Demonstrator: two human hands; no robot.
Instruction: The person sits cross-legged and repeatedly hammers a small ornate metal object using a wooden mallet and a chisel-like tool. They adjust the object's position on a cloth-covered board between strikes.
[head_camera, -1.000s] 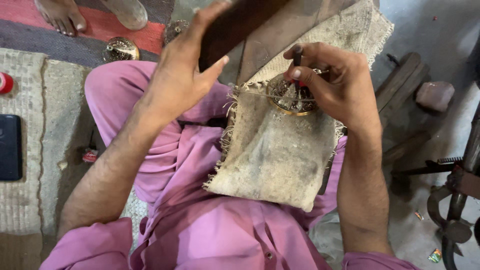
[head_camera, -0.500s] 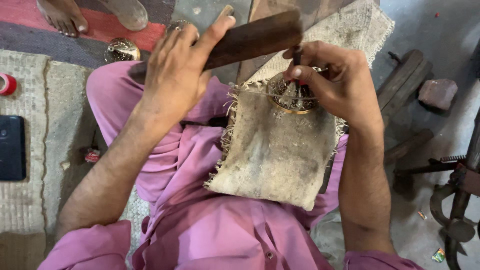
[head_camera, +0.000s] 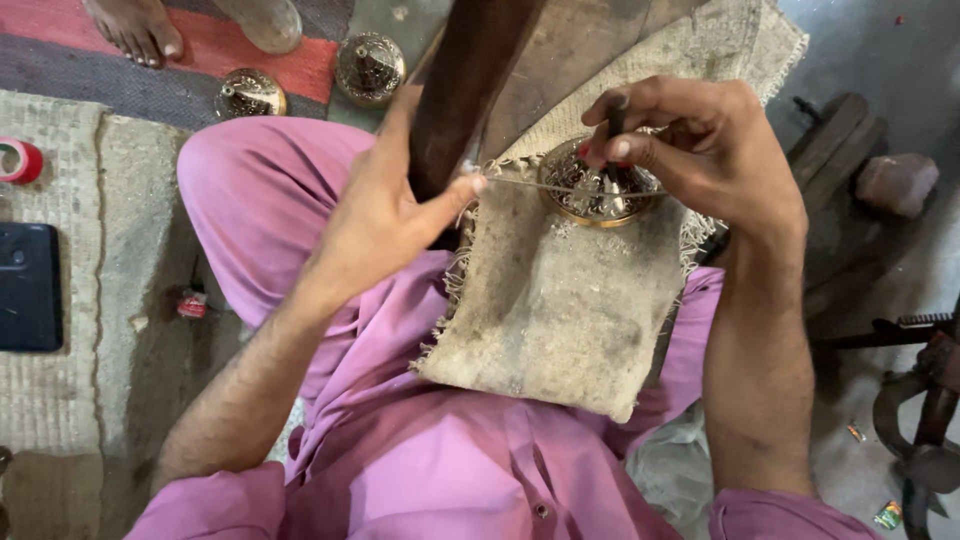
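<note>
The left hand clamps a wooden mallet raised beside the right hand, which pinches what looks like a punch upright on the brass piece beneath it, so a square strike needs that punch steady.

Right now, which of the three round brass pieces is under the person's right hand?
The pierced round brass piece on the burlap cloth, beneath the right hand. The other two brass pieces lie on the floor by the red mat.
</note>
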